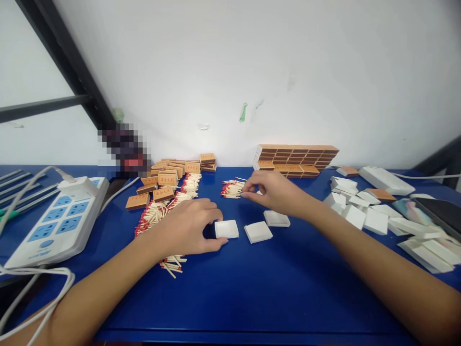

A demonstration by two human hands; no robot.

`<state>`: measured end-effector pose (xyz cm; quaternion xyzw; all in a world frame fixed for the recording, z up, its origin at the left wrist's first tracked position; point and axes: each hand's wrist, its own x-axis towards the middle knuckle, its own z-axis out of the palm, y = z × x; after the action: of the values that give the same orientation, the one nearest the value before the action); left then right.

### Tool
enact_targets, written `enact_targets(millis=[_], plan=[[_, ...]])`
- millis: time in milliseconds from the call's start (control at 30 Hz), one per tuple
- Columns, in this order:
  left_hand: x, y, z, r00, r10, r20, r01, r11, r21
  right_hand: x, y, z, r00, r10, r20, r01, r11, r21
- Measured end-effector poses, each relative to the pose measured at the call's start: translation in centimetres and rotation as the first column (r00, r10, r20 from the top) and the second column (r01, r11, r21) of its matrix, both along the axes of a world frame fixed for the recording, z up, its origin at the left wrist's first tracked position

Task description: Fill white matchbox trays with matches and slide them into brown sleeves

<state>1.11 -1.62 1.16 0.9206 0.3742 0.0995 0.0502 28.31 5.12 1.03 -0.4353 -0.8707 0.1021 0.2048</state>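
Observation:
My left hand (194, 226) has its thumb and fingers closed round the left end of a small white matchbox tray (227, 229) on the table. To the right of that tray lie a second white tray (258, 232) and a third white tray (277, 218). My right hand (270, 190) is pinched at the right edge of a small pile of red-tipped matches (231, 189). What sits between its fingertips is too small to make out. A long heap of loose matches (154, 214) spreads behind and beneath my left hand, partly hidden by it.
Brown matchboxes (167, 178) lie jumbled behind the match heap. Stacked matchboxes (295, 156) stand against the wall. Loose white trays (363, 211) and a dark phone (439, 214) are at right. A power strip (57, 226) with white cables is at left, on the blue table (252, 293).

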Motion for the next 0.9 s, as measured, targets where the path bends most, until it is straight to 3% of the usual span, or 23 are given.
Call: enact_targets(millis=[200,433,600,900], plan=[[-0.2,0.2,-0.3,1.0,-0.006,0.011,0.005,1.0,0.031,-2.7,1.0,-1.2,0.996,0.011,0.091,-0.006,0.998,-0.062],[-0.4,0.3,0.1,1.0,0.003,0.005,-0.003,1.0,-0.003,-1.0,-0.7,-1.0,0.997,0.008,0.074,0.003,0.989,-0.147],[-0.3,0.2,-0.1,1.0,-0.004,0.013,0.004,1.0,-0.012,0.4,-1.7,-0.9,0.997,0.012,0.072,-0.003,0.993,-0.119],[-0.3,0.6,-0.8,0.998,-0.023,0.064,0.023,1.0,0.007,-0.6,-2.2,-1.7,0.994,0.103,0.023,-0.098,0.981,-0.165]])
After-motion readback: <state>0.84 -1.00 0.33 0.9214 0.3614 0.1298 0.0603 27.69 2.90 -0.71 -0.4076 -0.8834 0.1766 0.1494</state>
